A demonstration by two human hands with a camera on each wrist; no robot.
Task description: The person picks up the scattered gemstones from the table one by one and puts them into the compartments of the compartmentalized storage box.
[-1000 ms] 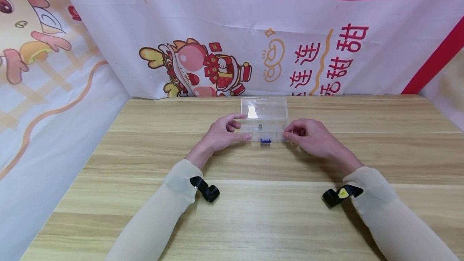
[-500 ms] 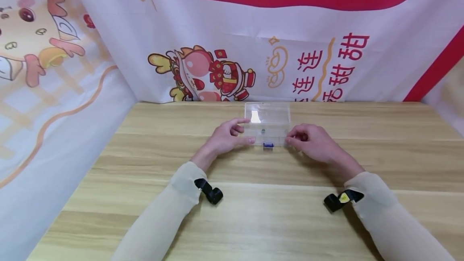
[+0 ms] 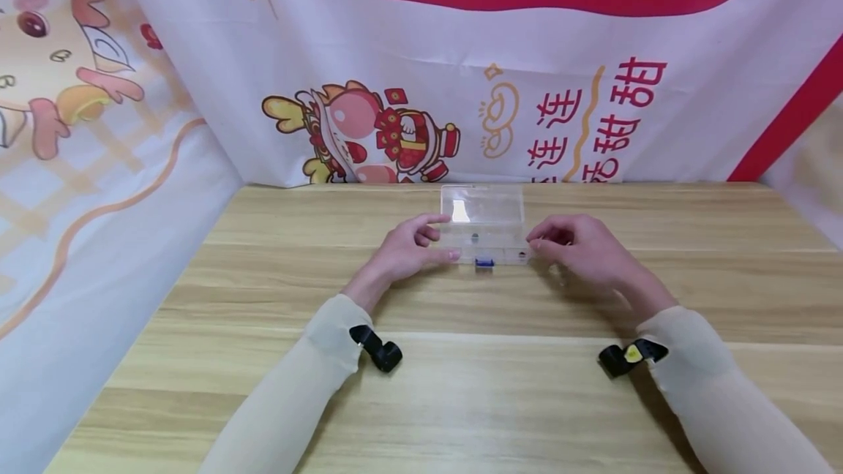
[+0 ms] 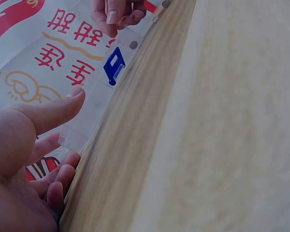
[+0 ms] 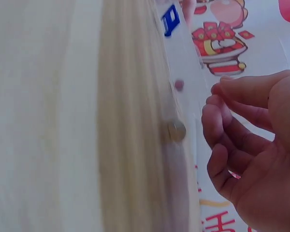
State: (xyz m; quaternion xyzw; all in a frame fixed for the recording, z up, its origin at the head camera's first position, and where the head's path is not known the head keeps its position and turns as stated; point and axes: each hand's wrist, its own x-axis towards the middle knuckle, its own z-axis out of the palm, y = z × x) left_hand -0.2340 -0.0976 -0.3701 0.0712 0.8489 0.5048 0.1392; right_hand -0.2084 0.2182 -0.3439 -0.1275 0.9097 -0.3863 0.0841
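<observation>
A clear plastic compartment box (image 3: 498, 240) stands near the table's back edge, its lid (image 3: 487, 203) raised and a blue latch (image 3: 484, 263) on its front. My left hand (image 3: 410, 246) holds the box's left end, thumb at the front corner and fingers round the side. Just off the right end, my right hand (image 3: 585, 249) hovers with loosely bent fingers, thumb and forefinger tips close together; nothing shows between them. A small dark reddish bead (image 3: 522, 255) lies in the front right compartment. Another small greenish bead (image 3: 475, 238) sits further back in the box.
In the right wrist view, a small round brownish translucent piece (image 5: 177, 130) lies beside the box's right end. The wooden table (image 3: 435, 386) reaches back to a printed cloth (image 3: 395, 28), with another cloth (image 3: 85, 211) along the left.
My right hand has drawn back to the right from the box's end, and a dark bead now shows in the front right compartment. The left hand keeps its hold; the head view shifted slightly.
</observation>
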